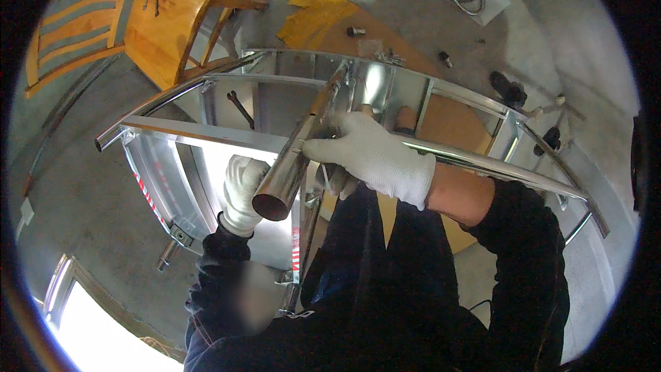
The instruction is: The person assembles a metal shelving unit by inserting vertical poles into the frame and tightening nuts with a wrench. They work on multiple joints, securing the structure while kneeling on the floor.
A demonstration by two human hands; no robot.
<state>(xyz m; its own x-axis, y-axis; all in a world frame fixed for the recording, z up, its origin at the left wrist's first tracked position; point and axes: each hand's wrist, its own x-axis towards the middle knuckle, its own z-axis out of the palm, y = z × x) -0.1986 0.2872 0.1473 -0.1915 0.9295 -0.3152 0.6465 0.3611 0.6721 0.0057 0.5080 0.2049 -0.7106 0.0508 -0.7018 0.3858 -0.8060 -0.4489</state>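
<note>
A shiny round metal tube [289, 165] points toward me, its open end low and in front of my body. My right hand [375, 155], in a white knit glove, reaches over from the right and grips the tube's side; some fingers curl below it. Left of the tube's open end is my left hand [242, 191], gloved too, with its fingers curled in by a bright metal panel. Whatever those fingers hold is hidden. Both hands are over a large metal frame [206, 129] of polished tubes and flat bars. A wrench [240, 110] rests inside the frame.
A wooden chair [169, 24] with small tools on its seat stands at the far left. Yellow sheeting [313, 19], small metal fittings [356, 32] and a hose [475, 0] lie on the floor beyond the frame. A long polished rail [496, 165] extends right.
</note>
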